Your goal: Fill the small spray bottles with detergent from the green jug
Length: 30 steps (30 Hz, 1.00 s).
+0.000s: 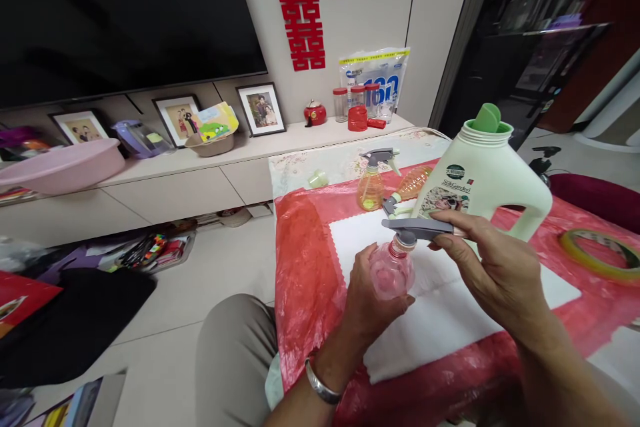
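Over the white cloth (440,330), the left hand (364,290) cups a pink spray bottle (391,273), while the right hand (500,267) pinches the gray trigger head (423,228) at its neck. The step in hand looks like fitting or loosening that head; whether its collar is threaded cannot be told. The next move seems to call for a steady lower grip and a level collar, since the thin, rounded, clear plastic could squash or slip. Beyond the cloth are an upright amber ribbed spray bottle (370,192), another lying tilted (414,183), and a smooth, opaque, pale-green jug (510,173). Under the cloth, with its scalloped edge and soft-looking surface, spreads glossy, crinkled red plastic sheeting (303,247).
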Tool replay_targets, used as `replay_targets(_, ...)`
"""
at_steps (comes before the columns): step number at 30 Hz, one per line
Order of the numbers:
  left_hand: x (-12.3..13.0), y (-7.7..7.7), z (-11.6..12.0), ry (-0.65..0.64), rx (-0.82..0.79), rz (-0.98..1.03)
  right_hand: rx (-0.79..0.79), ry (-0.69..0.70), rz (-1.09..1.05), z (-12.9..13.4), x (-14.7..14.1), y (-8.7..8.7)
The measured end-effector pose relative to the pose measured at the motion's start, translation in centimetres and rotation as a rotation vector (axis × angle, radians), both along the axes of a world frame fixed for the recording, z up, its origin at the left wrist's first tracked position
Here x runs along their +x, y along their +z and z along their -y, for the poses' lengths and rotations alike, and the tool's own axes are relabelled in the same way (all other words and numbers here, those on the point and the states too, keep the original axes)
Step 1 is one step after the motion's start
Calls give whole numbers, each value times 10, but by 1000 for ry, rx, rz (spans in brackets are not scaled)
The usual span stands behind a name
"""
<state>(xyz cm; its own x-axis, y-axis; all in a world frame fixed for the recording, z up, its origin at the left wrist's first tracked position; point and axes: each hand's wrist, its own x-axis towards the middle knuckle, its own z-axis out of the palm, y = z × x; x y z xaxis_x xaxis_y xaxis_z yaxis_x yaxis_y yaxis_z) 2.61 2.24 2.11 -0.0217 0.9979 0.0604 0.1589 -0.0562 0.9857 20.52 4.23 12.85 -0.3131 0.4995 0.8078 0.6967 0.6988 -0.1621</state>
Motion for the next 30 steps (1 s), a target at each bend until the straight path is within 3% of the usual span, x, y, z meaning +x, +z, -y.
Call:
replay_targets(10, -1, 0, 1, -18, 14, -9, -81, 80, -23, -4, -4, -4)
replay_targets(23, -5, -4, 2, -37, -10, -40, -31, 78, 21, -2, -7, -3)
replay_targets(26, -8, 4, 4, -32, -17, -64, -24, 74, 28, -2, -7, -4)
replay_targets(30, -16, 28, 6, -24, -9, -96, 14, 33, 42, -3, -7, -4)
